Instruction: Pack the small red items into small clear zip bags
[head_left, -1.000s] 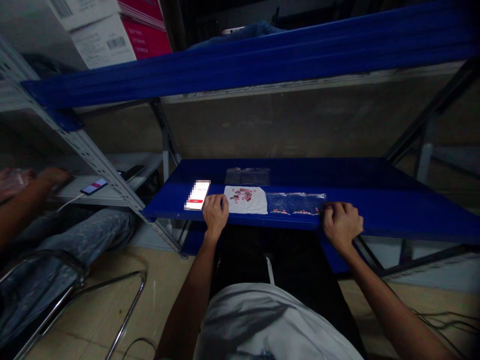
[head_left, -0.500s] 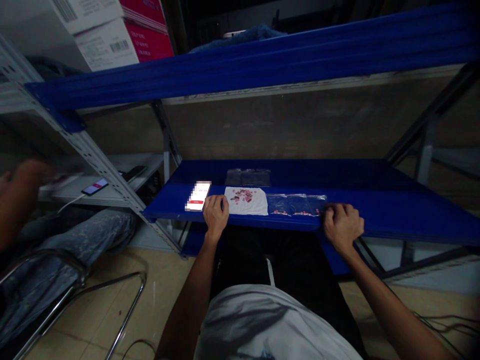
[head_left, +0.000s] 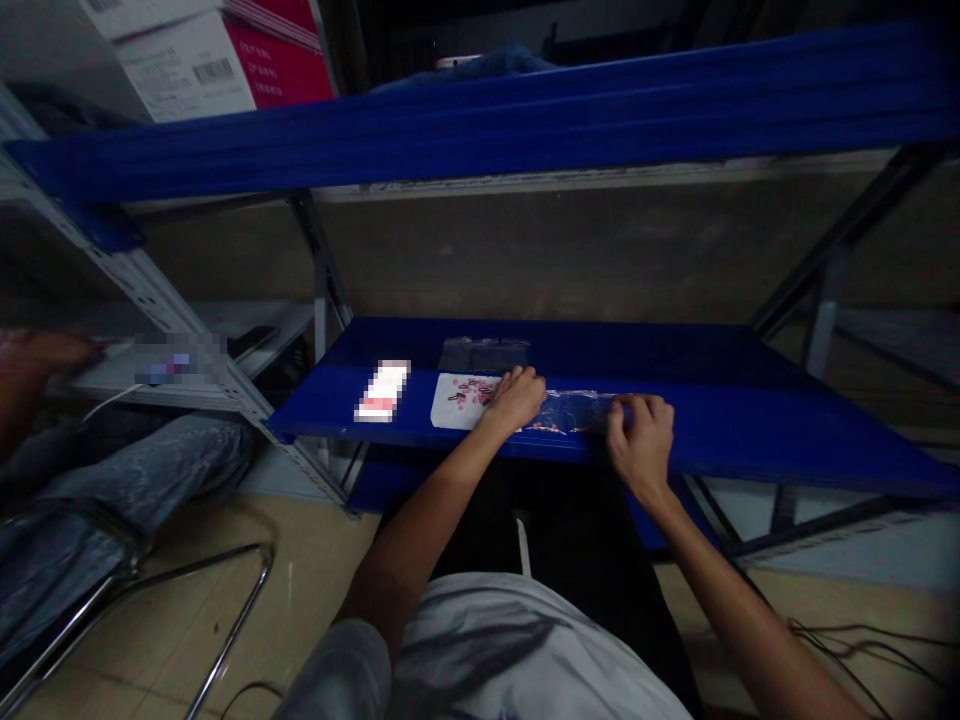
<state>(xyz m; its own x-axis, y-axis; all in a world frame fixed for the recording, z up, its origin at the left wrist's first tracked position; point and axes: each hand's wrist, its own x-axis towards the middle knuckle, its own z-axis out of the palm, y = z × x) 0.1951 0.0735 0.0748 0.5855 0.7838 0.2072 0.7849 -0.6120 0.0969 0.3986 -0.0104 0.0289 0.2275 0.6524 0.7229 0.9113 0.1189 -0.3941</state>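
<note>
On the blue shelf, a white cloth [head_left: 448, 408] carries several small pink and dark pieces [head_left: 469, 390]. A row of clear plastic bags [head_left: 571, 412] with small pink pieces at the bottom lies to its right. My left hand [head_left: 517, 398] covers the cloth's right edge beside the row's left end, its fingers bent together; what they hold is hidden. At the row's other end my right hand [head_left: 645, 437] is closed, with thumb and fingertips on the edge of the rightmost bag. More clear bags [head_left: 484, 355] lie flat behind the cloth.
A phone with a bright screen [head_left: 383, 390] lies left on the blue shelf [head_left: 750, 420]. A blue beam [head_left: 480, 120] crosses above. Further left are a grey shelf post [head_left: 161, 300], another person's hand [head_left: 52, 350] and a metal chair frame [head_left: 232, 640]. Boxes [head_left: 202, 75] sit overhead.
My left hand has moved right, from beside the phone to the cloth's right edge. My right hand has shifted slightly left onto the bags' end. The view has shifted a little.
</note>
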